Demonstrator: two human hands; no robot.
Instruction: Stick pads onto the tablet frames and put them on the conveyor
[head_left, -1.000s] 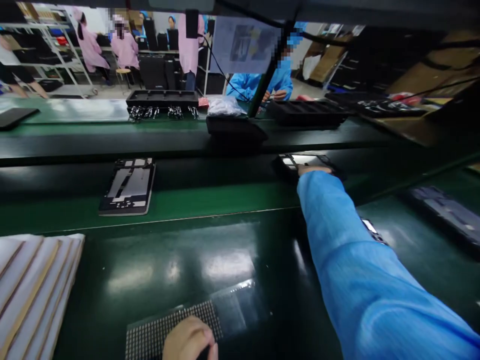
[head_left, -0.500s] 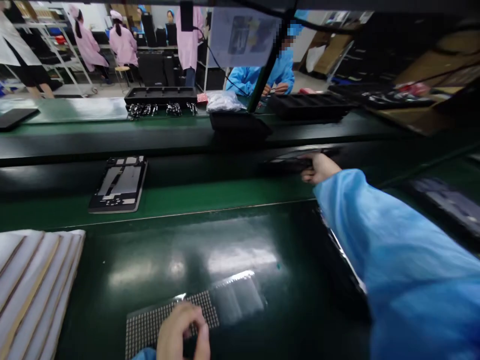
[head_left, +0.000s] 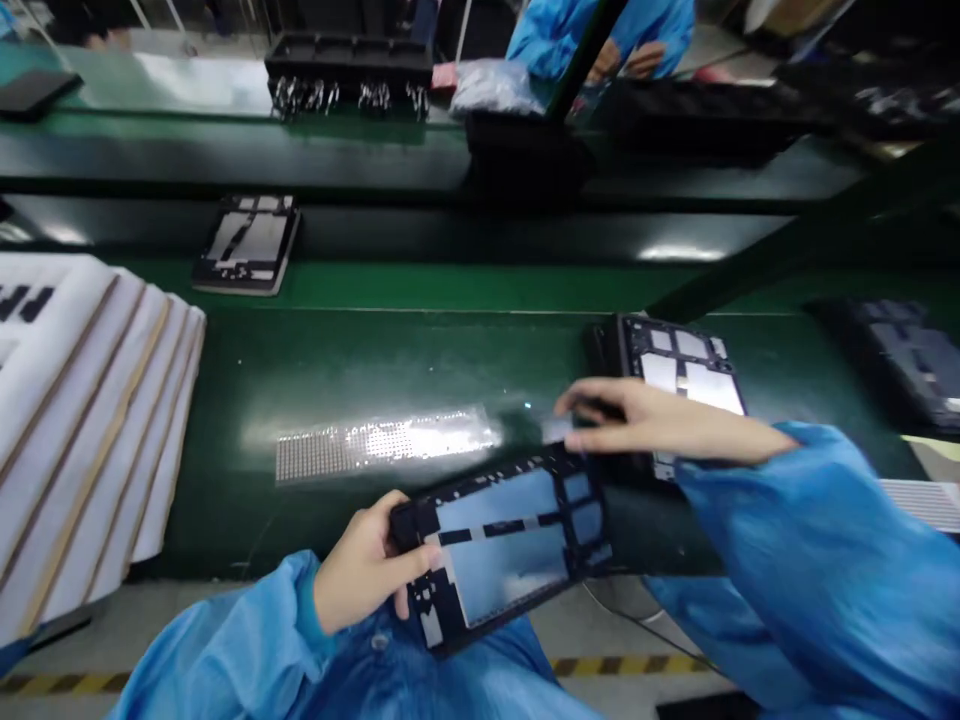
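Note:
An open-backed tablet [head_left: 502, 540], with pale panels and a dark strip across them, is tilted in front of my body. My left hand [head_left: 379, 560] grips its left end, thumb on top and fingers underneath. Over the upper right corner of the tablet is my right hand [head_left: 615, 415], its thumb and fingers apart; whether it touches the corner is unclear. A small pale blur lies by its fingertips. Behind the tablet, a sheet of small square pads [head_left: 311, 455] with a shiny clear part lies on the green table [head_left: 420, 350].
More open-backed tablets lie right of my right hand [head_left: 697, 385], at the far right [head_left: 919, 365] and on the far left strip [head_left: 247, 240]. White padded dividers [head_left: 97, 400] stand at left. A dark post [head_left: 787, 250] slants at right. A co-worker's hands [head_left: 622, 60] are across the bench.
The view has tipped downward. My right hand has come back from the far strip, where it held a dark flat object. My left hand has left the pad sheet and now holds a tablet.

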